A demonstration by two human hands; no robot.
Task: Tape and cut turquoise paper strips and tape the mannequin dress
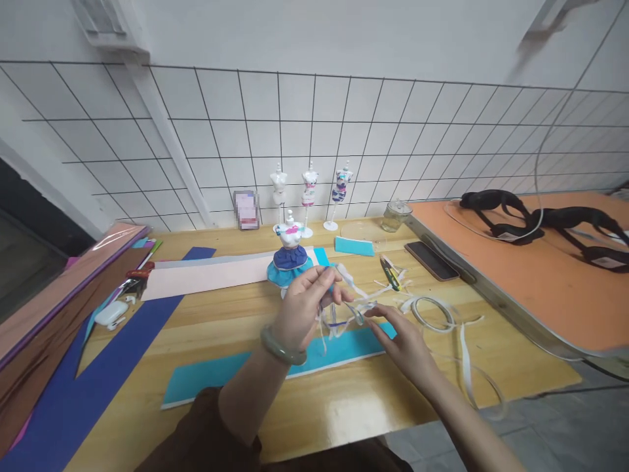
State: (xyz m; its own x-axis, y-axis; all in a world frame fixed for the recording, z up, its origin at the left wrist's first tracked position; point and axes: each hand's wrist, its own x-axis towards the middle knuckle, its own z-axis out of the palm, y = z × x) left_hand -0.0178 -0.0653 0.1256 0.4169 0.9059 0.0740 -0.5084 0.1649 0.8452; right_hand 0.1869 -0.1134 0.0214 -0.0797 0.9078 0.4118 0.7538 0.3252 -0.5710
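Observation:
My left hand (pixel 310 298), with a green bangle (pixel 284 347) on its wrist, pinches thin white ribbon in front of a small dress form (pixel 289 252) in a blue and turquoise ruffled skirt. The ribbon tangle (pixel 344 318) hangs between my two hands, above a turquoise strip (pixel 211 377) lying on the table. To the right, my right hand (pixel 400 337) has its thumb and forefinger at the ribbon's edge; whether they are closed on it is too small to tell.
Three small dress forms (pixel 309 187) stand by the tiled wall. A yellow-black cutter (pixel 391 273), a phone (pixel 431 260), a glass jar (pixel 396 216) and a ribbon coil (pixel 433 313) lie right. Scissors (pixel 139 274), an earbud case (pixel 111 313) and a blue strip (pixel 113 357) are left.

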